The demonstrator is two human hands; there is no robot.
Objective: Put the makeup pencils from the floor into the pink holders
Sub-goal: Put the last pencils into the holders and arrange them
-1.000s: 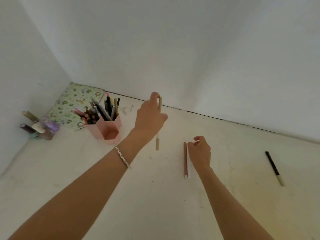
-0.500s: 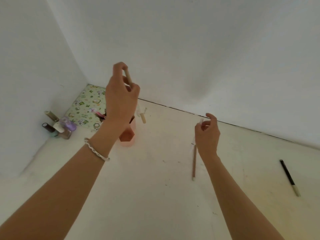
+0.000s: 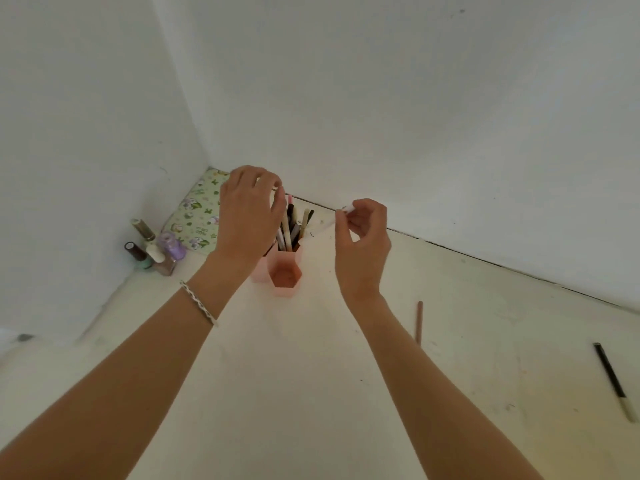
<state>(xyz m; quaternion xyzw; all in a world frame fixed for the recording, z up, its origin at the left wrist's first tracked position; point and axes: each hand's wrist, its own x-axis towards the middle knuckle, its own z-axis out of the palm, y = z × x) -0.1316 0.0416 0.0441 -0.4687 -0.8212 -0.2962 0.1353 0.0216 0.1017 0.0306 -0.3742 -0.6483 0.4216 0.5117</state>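
The pink holders (image 3: 286, 276) stand on the floor near the corner, the back ones stuffed with several pencils (image 3: 292, 226), the front hexagon empty. My left hand (image 3: 248, 213) hovers over the back holders, fingers pinched on the top of a beige pencil (image 3: 286, 227) that stands in a holder. My right hand (image 3: 362, 239) is raised to the right of the holders and pinches a white pencil (image 3: 341, 213) at its tip. A brown pencil (image 3: 419, 321) lies on the floor right of my right wrist. A black pencil with a pale end (image 3: 615, 380) lies far right.
Several nail polish bottles (image 3: 155, 249) stand by the left wall. A green patterned pouch (image 3: 199, 213) lies in the corner behind the holders. White walls close in at the left and back.
My left hand has come down over the holders with the beige pencil. My right hand has lifted the white pencil off the floor and moved left towards the holders; the brown pencil stays down.
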